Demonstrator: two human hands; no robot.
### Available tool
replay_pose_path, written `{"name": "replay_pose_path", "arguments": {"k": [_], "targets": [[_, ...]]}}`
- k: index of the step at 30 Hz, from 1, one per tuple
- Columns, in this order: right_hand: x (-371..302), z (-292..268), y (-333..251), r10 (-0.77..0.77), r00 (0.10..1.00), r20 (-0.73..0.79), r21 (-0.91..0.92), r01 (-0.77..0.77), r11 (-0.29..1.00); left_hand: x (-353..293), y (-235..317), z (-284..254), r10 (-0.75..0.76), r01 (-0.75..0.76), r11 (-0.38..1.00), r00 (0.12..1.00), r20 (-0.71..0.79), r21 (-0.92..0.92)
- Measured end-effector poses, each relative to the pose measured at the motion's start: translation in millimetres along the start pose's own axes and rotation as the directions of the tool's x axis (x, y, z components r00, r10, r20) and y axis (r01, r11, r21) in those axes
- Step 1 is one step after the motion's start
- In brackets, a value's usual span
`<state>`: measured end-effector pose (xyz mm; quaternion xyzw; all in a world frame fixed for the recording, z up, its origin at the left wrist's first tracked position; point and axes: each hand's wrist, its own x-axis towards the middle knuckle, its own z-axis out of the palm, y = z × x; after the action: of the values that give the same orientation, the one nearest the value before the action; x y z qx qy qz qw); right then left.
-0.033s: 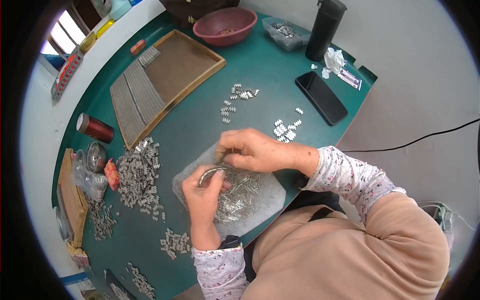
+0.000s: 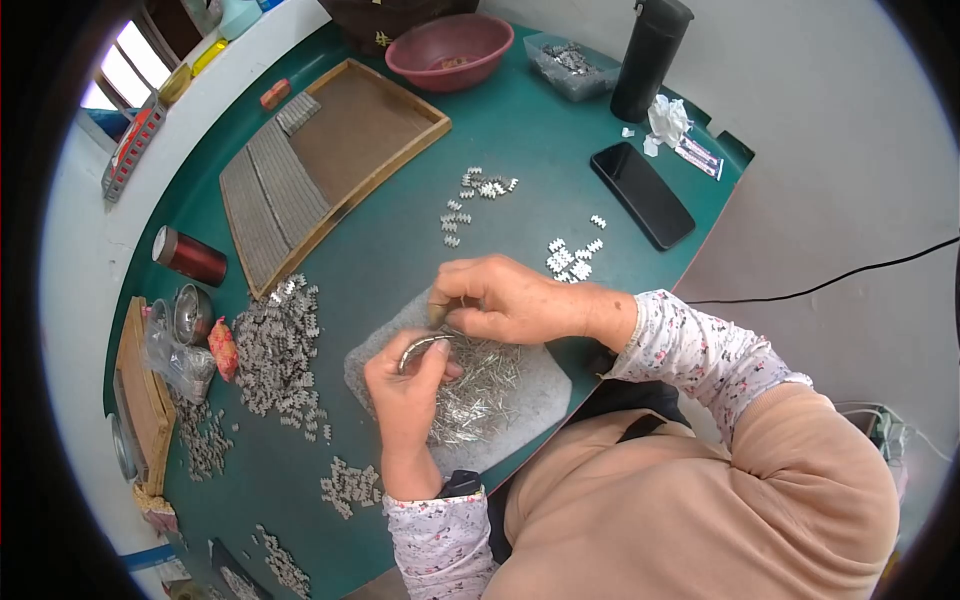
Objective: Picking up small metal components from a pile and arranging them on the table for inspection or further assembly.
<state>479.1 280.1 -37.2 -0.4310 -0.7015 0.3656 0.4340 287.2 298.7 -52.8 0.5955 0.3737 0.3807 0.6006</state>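
Pins [image 2: 480,385], thin metal, heaped on grey pad [image 2: 530,400] at near worktop [image 2: 400,250] edge. Head view: I see left hand [image 2: 410,385] fingers pinched shut on a small curved metal piece [image 2: 420,347]; right hand [image 2: 510,300] fingers closed on something small, can't tell what. Loose clips pile [image 2: 280,350] left of pad.

a small assembly workshop: green worktable [image 2: 400,250] strewn with metal parts [image 2: 275,350], wooden tray [image 2: 400,155].
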Motion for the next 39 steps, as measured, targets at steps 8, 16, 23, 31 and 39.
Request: {"name": "replay_pose_path", "arguments": {"k": [8,16,23,31,39], "targets": [[9.7,-1.1,-4.7,0.010,0.997,0.081,0.016,-0.011,1.000,-1.4,-1.0,0.9,0.007,-0.008,1.000,1.000,0.007,0.004],[11.2,-6.9,-6.4,0.013,0.990,0.141,-0.039,-0.007,0.999,0.2,-4.5,1.6,0.027,-0.028,0.999,0.999,0.040,0.043],[13.6,-4.6,-8.1,-0.077,0.981,0.181,-0.160,0.106,0.981,1.1,-5.6,4.6,0.023,-0.024,0.999,1.000,0.017,0.047],[8.2,8.3,-14.4,-0.077,0.980,0.186,-0.343,0.138,0.929,-1.2,-13.1,2.4,0.091,-0.092,0.988,0.996,0.008,0.124],[-17.3,22.0,-11.7,-0.339,0.941,0.010,-0.567,0.284,0.773,-2.6,2.8,-5.3,-0.033,0.030,0.991,0.999,-0.021,-0.131]]}}
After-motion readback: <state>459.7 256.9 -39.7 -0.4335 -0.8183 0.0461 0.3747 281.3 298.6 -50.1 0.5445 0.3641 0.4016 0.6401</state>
